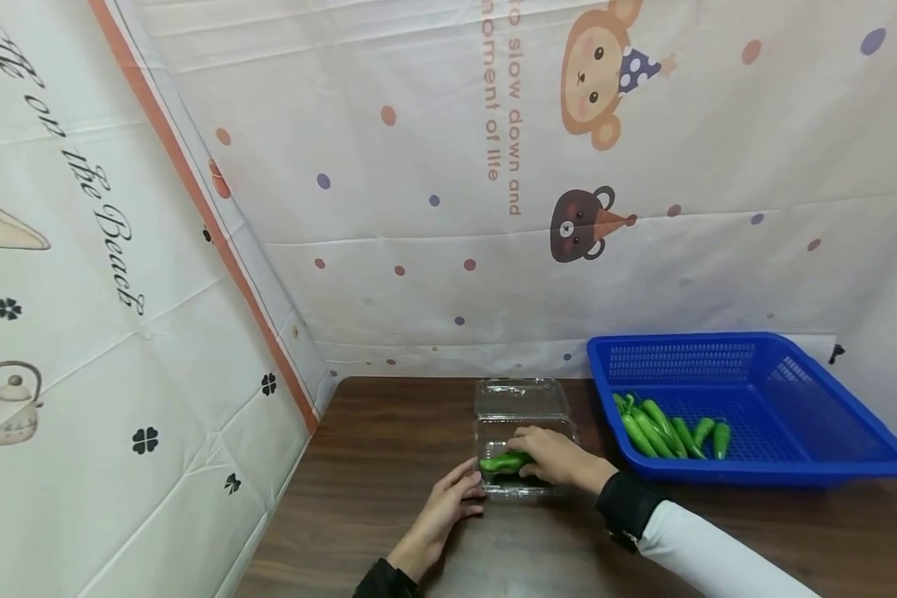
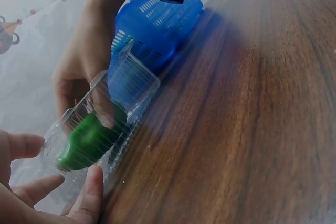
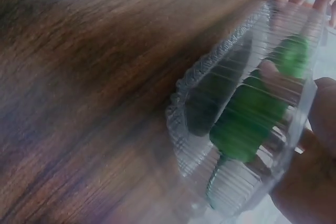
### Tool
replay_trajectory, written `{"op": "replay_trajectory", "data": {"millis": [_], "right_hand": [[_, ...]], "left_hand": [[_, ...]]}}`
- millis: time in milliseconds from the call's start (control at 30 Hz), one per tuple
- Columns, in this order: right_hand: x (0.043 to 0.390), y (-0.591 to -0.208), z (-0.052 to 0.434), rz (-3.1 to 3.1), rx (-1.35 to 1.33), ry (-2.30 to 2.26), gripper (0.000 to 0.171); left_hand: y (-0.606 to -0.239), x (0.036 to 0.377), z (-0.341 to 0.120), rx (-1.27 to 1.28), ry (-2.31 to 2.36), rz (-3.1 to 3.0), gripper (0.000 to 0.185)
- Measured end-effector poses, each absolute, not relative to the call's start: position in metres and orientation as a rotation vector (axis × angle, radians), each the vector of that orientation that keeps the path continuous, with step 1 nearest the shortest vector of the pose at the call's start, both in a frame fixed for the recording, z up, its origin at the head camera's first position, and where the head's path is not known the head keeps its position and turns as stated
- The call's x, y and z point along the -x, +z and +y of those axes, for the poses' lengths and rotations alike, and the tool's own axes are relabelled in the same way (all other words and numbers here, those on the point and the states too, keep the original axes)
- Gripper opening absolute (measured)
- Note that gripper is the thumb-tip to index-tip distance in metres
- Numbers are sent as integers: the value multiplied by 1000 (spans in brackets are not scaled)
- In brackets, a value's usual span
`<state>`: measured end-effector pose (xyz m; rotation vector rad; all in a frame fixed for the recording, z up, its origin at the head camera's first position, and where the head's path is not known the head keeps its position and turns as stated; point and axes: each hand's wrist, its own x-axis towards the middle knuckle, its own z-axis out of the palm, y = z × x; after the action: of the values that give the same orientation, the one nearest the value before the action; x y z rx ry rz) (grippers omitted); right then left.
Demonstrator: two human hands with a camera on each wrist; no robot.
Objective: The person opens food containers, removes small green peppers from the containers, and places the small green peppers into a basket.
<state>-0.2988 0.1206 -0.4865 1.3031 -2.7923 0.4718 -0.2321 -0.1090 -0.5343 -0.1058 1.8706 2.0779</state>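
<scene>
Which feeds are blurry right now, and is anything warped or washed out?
Head view: sharp, wide-angle bending at the edges, even light. Left wrist view: clear plastic box and green pepper soft with motion blur, backdrop washed out. Right wrist view: heavily blurred, pepper smeared behind the ribbed plastic, wooden table streaky.

A makeshift recording booth is shown, not a lived-in room: a dark wood tabletop (image 1: pixel 389 515) is enclosed by printed cartoon sheets (image 1: pixel 448 208) hung from nine o'clock round to three o'clock. A blue basket (image 1: pixel 807 453) is placed at two o'clock.
</scene>
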Motion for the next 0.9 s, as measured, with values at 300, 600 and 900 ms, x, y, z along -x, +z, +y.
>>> {"op": "replay_trajectory", "data": {"millis": [300, 600, 900], "right_hand": [[294, -469, 127, -2748, -1178, 635, 36], [289, -435, 121, -2624, -1049, 617, 42], [294, -373, 146, -2485, -862, 582, 48]], "left_hand": [[-534, 234, -107, 50, 2053, 1909, 62], [-534, 232, -112, 42, 2046, 1912, 66], [-536, 233, -110, 43, 2064, 1917, 64]]}}
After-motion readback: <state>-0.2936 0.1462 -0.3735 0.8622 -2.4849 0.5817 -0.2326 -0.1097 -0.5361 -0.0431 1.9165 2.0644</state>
